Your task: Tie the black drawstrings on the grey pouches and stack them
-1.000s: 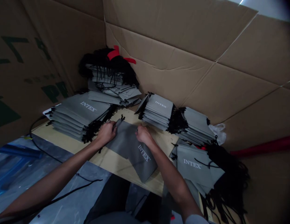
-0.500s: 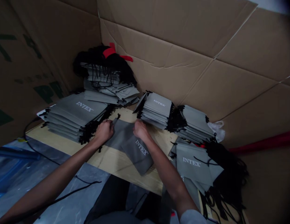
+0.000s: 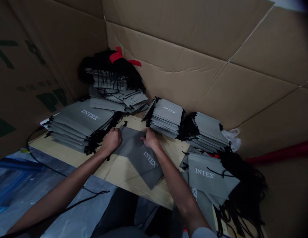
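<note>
A grey drawstring pouch (image 3: 130, 140) lies flat on the wooden board, a black cord knot at its upper corner. My left hand (image 3: 113, 140) is closed on its left edge. Overlapping it on the right is a grey fabric pouch printed INTEX (image 3: 149, 168), turned at an angle toward me. Above its upper edge is my right hand (image 3: 151, 138), thumb and forefinger apart, with nothing visible between them. Its other fingers are partly hidden. Left of my left hand stands a stack of INTEX pouches (image 3: 81, 115) with black cords at the sides.
Behind are a smaller pouch stack (image 3: 167, 115), another stack (image 3: 208, 132) and a cord-covered heap (image 3: 111, 79) with a red strip. Loose pouches (image 3: 205, 175) and black cords (image 3: 243, 181) lie on the right. Cardboard walls (image 3: 181, 43) enclose the wooden board (image 3: 131, 180).
My right thumb and forefinger have spread apart from their closed pinch. My left hand stays at the pouch's left edge, and the view has shifted slightly.
</note>
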### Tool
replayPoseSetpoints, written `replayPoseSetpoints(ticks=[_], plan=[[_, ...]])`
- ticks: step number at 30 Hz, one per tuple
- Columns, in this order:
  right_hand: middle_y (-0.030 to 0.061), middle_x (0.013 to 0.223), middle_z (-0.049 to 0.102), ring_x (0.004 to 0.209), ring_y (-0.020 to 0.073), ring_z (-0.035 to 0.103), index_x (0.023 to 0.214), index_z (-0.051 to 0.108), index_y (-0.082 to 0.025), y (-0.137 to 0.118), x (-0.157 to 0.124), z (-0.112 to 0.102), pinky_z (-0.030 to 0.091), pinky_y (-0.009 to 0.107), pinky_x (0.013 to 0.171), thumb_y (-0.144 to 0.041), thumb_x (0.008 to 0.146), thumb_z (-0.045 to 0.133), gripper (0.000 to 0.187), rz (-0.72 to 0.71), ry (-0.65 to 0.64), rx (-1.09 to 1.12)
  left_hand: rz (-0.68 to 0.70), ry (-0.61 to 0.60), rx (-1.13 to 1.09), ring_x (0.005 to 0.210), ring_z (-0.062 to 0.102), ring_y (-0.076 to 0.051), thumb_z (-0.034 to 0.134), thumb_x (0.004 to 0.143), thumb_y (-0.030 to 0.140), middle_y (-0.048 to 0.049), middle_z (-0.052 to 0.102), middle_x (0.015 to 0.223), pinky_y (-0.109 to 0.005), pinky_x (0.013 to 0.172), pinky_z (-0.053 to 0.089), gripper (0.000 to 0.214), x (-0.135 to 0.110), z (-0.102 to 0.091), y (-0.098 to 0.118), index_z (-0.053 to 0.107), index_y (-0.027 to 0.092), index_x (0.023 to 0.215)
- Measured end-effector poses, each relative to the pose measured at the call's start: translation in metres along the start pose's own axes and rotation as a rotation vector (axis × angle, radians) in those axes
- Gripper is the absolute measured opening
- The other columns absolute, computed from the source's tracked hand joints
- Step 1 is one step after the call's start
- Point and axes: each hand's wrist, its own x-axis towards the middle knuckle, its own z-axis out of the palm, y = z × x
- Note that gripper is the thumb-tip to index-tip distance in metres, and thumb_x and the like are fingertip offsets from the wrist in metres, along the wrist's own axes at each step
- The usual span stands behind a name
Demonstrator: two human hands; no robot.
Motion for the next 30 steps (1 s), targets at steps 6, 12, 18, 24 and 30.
replayPoseSetpoints(ticks=[6, 12, 18, 24, 30], plan=[[0.0121, 0.144, 0.072, 0.125, 0.0292, 0.075, 0.146, 0.069, -0.019, 0.002, -0.001, -0.003, 0.067, 0.05, 0.104, -0.037, 0.109, 0.078, 0.042, -0.008, -0.008, 0.016, -0.021, 0.012, 0.039, 0.122, 0.075, -0.029, 0.077, 0.108, 0.041, -0.0131, 0.072, 0.141, -0.049, 0.103, 0.068, 0.042, -0.002, 0.0, 0.005, 0.07, 0.017, 0.142], [0.0122, 0.144, 0.072, 0.125, 0.0292, 0.076, 0.146, 0.069, -0.019, -0.004, -0.005, -0.001, 0.067, 0.05, 0.104, -0.037, 0.109, 0.078, 0.042, -0.017, -0.004, 0.015, -0.016, 0.056, 0.131, 0.123, 0.074, -0.029, 0.076, 0.109, 0.041, -0.0138, 0.072, 0.143, -0.05, 0.104, 0.067, 0.042, -0.004, 0.005, 0.013, 0.07, 0.017, 0.142], [0.0125, 0.141, 0.073, 0.12, 0.028, 0.077, 0.143, 0.07, -0.018, -0.011, -0.004, 0.0, 0.068, 0.048, 0.101, -0.038, 0.108, 0.079, 0.042, 0.011, -0.032, 0.017, 0.039, 0.157, 0.217, 0.126, 0.073, -0.03, 0.076, 0.109, 0.04, -0.0145, 0.071, 0.144, -0.052, 0.105, 0.067, 0.042, -0.007, 0.011, 0.025, 0.069, 0.016, 0.143], [0.0117, 0.14, 0.074, 0.117, 0.0269, 0.077, 0.143, 0.069, -0.018, -0.015, -0.012, -0.004, 0.069, 0.048, 0.099, -0.038, 0.109, 0.077, 0.041, -0.009, -0.038, 0.019, 0.046, 0.219, 0.237, 0.127, 0.073, -0.03, 0.076, 0.109, 0.041, -0.0132, 0.071, 0.144, -0.052, 0.106, 0.066, 0.041, -0.007, 0.012, 0.033, 0.07, 0.016, 0.141], [0.0115, 0.14, 0.074, 0.121, 0.0279, 0.076, 0.141, 0.071, -0.018, 0.004, -0.052, -0.034, 0.068, 0.05, 0.102, -0.038, 0.108, 0.078, 0.039, -0.075, -0.055, -0.008, 0.016, 0.275, 0.187, 0.136, 0.069, -0.033, 0.074, 0.11, 0.038, -0.0153, 0.066, 0.153, -0.057, 0.112, 0.064, 0.048, -0.017, 0.008, 0.043, 0.064, 0.018, 0.152]])
